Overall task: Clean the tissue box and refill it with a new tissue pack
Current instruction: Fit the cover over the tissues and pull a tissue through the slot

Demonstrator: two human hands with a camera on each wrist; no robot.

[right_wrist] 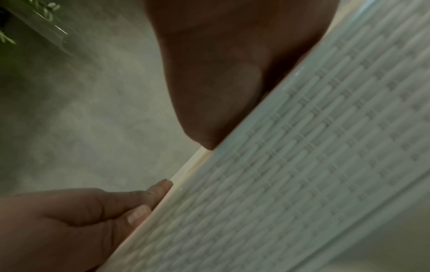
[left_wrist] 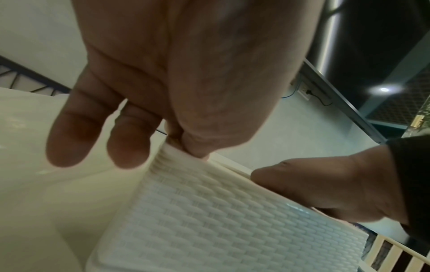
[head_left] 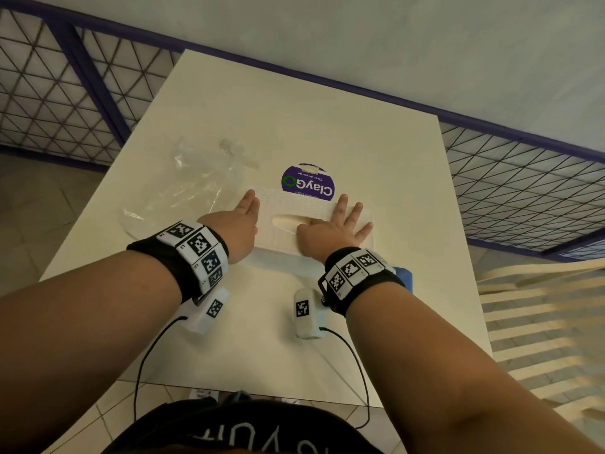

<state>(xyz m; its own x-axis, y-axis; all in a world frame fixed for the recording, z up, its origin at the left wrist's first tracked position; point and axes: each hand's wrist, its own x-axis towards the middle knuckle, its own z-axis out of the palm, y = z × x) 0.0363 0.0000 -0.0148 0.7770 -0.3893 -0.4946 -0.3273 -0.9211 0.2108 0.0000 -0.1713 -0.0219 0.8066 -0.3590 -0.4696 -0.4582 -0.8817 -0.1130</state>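
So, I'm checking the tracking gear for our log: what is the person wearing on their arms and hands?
Both forearms are bare, with no sleeves or gloves. The left wrist carries a black strap with white square-patterned marker tiles; the right wrist carries a matching black strap with marker tiles. Under each wrist hangs a small white marker-tagged pod, each trailing a thin black cable.

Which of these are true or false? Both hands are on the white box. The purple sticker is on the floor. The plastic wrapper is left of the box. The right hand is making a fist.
1. True: the left hand and right hand press on the tissue box.
2. False: the purple sticker lies on the table.
3. True: the plastic wrapper lies left of it.
4. False: its fingers are spread flat.
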